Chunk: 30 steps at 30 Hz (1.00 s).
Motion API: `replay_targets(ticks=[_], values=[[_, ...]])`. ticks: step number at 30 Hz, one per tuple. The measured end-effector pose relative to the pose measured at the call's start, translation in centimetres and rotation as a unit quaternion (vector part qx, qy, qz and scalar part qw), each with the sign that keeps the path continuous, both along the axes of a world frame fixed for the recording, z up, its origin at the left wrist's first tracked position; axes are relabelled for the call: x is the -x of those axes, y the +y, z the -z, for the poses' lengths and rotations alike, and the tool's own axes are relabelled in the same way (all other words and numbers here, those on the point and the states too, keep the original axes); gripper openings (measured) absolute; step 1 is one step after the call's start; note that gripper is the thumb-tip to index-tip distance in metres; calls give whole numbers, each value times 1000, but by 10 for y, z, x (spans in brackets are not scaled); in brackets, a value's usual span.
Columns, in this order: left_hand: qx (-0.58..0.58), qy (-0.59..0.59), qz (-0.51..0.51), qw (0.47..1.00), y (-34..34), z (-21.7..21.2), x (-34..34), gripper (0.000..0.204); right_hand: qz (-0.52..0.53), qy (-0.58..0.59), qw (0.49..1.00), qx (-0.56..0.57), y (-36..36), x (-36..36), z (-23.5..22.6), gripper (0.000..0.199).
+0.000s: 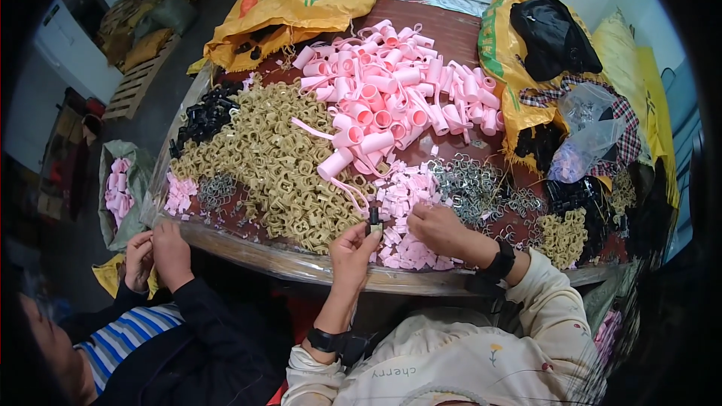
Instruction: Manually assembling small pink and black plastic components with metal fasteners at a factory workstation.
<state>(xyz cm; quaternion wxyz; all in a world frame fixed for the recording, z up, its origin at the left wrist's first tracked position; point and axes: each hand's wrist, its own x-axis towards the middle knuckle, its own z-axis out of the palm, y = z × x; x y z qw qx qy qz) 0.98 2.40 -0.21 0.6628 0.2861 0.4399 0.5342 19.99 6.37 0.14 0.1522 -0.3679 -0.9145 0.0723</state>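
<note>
Between the thumb and fingers of my left hand (350, 257), a small black-and-beige plastic part (374, 216) stands upright, its black end up. My right hand (442, 230) is curled over the heap of small flat pink plastic pieces (406, 194); its fingers are drawn together, and whatever they pinch is hidden. Left of my left hand spreads a big mound of beige plastic clips (278, 162). Small metal wire loops (470, 184) lie just beyond my right hand. Farther back rises a pile of pink cylinders with straps (383, 98).
A co-worker's hands (162, 256) meet at the table's left corner. Yellow woven sacks (301, 0) rest at the back, one under a black cap (553, 34). Black parts (207, 113) lie at far left, more beige clips (564, 237) at right. A wooden edge (248, 252) borders the table.
</note>
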Motion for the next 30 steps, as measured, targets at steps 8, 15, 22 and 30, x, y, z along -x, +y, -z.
replay_targets(ticks=[8,15,22,30], values=[[96,-217,33,971,-3,2,4,17,73,159,957,231,3,-8,-4,10],[97,-226,53,968,-4,3,-3,17,132,402,712,560,5,-8,-10,13],[116,-239,77,961,-6,1,-19,20,120,453,676,568,-1,1,-14,11],[120,-282,72,949,-11,6,-25,20,82,304,931,187,-19,8,-13,13]])
